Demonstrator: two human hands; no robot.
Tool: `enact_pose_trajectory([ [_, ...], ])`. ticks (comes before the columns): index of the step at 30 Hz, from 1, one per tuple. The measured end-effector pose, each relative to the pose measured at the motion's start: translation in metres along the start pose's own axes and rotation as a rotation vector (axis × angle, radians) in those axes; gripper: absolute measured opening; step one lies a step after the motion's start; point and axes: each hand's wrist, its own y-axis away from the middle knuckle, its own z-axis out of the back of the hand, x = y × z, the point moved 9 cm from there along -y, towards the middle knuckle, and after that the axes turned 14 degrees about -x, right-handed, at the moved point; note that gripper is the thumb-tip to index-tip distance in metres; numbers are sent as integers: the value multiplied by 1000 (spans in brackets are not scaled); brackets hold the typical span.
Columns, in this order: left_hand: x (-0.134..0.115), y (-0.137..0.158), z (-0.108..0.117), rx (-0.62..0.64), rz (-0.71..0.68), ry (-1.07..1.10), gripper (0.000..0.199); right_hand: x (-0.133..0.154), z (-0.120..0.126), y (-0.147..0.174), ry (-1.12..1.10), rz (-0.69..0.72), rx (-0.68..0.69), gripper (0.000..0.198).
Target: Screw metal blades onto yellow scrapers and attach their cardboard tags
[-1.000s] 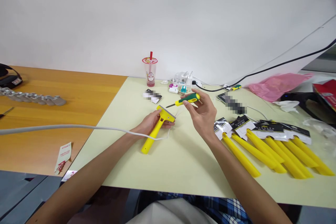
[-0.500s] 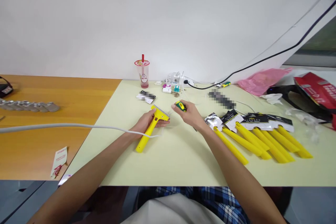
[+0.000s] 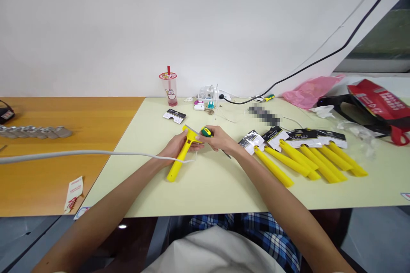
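My left hand (image 3: 174, 146) is closed around the neck of a yellow scraper (image 3: 178, 164). The scraper's wide head with its metal edge points up and away, and the handle slants down toward me. In my right hand (image 3: 221, 139) is a screwdriver with a green and yellow handle (image 3: 206, 132). Its dark shaft sticks out below the palm, pointing right and toward me, away from the scraper. My right fingertips are at the right corner of the scraper head; whether they pinch it I cannot make out.
Several packaged yellow scrapers (image 3: 307, 160) with black-and-white cards lie on the right. A drink cup (image 3: 171, 89), a loose card (image 3: 174, 115) and a power strip (image 3: 209, 92) are toward the wall. A grey cable (image 3: 96, 152) crosses the left side. Behind the scrapers sits a red bag (image 3: 378, 102).
My right hand, with the screwdriver, has moved left and come up to the scraper head. My left hand still holds the scraper in nearly the same place. The view has shifted slightly.
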Motion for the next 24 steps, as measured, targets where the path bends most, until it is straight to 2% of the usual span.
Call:
enact_pose_trajectory([
  [4, 4, -5, 5, -55, 5, 5, 53, -6, -4, -2, -12, -21, -33, 36],
  [16, 6, -9, 9, -55, 8, 69, 54, -21, -11, -3, -46, -164, -21, 38],
  [21, 2, -4, 7, -51, 8, 75, 54, -20, -19, 0, -173, -163, 47, 58],
  [24, 1, -3, 7, -56, 16, 69, 52, -21, -21, 2, -256, -204, 75, 61],
])
